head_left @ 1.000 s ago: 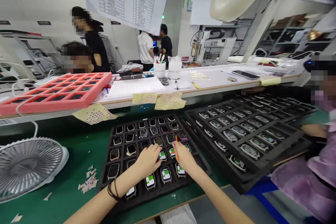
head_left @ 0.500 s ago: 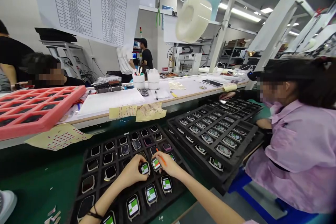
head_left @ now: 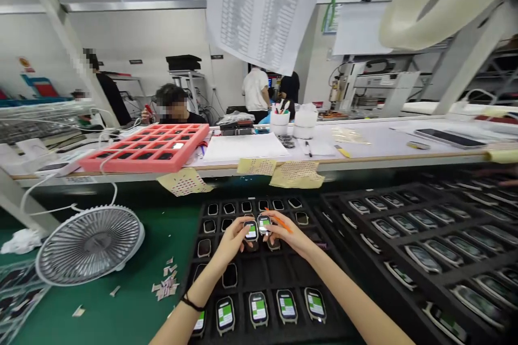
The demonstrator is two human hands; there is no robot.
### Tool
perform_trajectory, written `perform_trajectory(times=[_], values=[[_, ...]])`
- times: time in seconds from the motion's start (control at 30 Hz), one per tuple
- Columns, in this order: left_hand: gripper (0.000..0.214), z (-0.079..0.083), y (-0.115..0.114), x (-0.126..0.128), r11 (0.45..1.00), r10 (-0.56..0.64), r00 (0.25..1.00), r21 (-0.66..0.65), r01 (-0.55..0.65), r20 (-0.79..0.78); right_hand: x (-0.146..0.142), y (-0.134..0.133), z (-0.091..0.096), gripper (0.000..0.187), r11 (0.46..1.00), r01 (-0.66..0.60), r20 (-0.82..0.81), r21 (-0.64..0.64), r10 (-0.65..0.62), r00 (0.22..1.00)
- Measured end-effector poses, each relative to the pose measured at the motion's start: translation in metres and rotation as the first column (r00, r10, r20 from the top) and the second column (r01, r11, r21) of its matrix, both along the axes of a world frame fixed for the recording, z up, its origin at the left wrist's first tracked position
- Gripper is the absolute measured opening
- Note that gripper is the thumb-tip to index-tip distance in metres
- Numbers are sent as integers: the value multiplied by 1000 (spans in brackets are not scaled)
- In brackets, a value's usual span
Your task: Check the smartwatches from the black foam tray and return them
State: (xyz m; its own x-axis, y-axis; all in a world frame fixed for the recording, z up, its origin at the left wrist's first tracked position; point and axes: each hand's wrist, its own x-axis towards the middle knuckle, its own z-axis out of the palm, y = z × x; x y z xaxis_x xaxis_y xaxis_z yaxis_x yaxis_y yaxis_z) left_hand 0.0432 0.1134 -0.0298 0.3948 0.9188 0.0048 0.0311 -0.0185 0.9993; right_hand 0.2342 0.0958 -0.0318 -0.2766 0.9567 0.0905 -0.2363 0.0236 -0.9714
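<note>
My left hand [head_left: 231,241] is closed on a smartwatch body [head_left: 250,231], its screen lit green and white and facing me. Close beside it, my right hand [head_left: 292,234] pinches a second smartwatch body [head_left: 264,224], also lit. A thin orange stick-like tool [head_left: 280,221] lies along the fingers of that same hand; its exact kind cannot be made out. Both watches are above a black compartment tray [head_left: 259,272]. In the tray's nearest row several watches [head_left: 258,308] show green and white screens; farther rows hold dark-screened watches [head_left: 204,248].
Black trays [head_left: 408,237] of watches stand at right, with a blurred co-worker's hand [head_left: 504,172] beyond. At left are a round fan [head_left: 91,245] and paper scraps [head_left: 165,287] on a green mat. Across the back runs a shelf carrying a pink foam tray [head_left: 178,157]; a tape roll [head_left: 441,5] hangs overhead.
The view has swung left, bringing the fan into sight and the co-worker at right mostly out. Both hands, still holding watches, are now over the tray's farther rows.
</note>
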Motion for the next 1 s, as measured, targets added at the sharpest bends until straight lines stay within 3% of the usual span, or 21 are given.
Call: perform_trajectory(times=[0.17,0.33,0.67,1.0], values=[[39,4,-7,-2,999,30,1000,31,-30,-7,-4,0,-11,33,1000,-12,76,11,11,997],[39,3,-9,0,996,-12,1000,84,10,23,-5,-1,-20,22,996,92,138,4,-92,986],[39,5,-12,0,996,-21,998,85,16,53,-1,-12,-7,29,997,-40,82,63,35,996],[39,6,-14,-1,995,-7,999,96,4,37,-2,-12,-12,25,998,10,66,67,-14,998]])
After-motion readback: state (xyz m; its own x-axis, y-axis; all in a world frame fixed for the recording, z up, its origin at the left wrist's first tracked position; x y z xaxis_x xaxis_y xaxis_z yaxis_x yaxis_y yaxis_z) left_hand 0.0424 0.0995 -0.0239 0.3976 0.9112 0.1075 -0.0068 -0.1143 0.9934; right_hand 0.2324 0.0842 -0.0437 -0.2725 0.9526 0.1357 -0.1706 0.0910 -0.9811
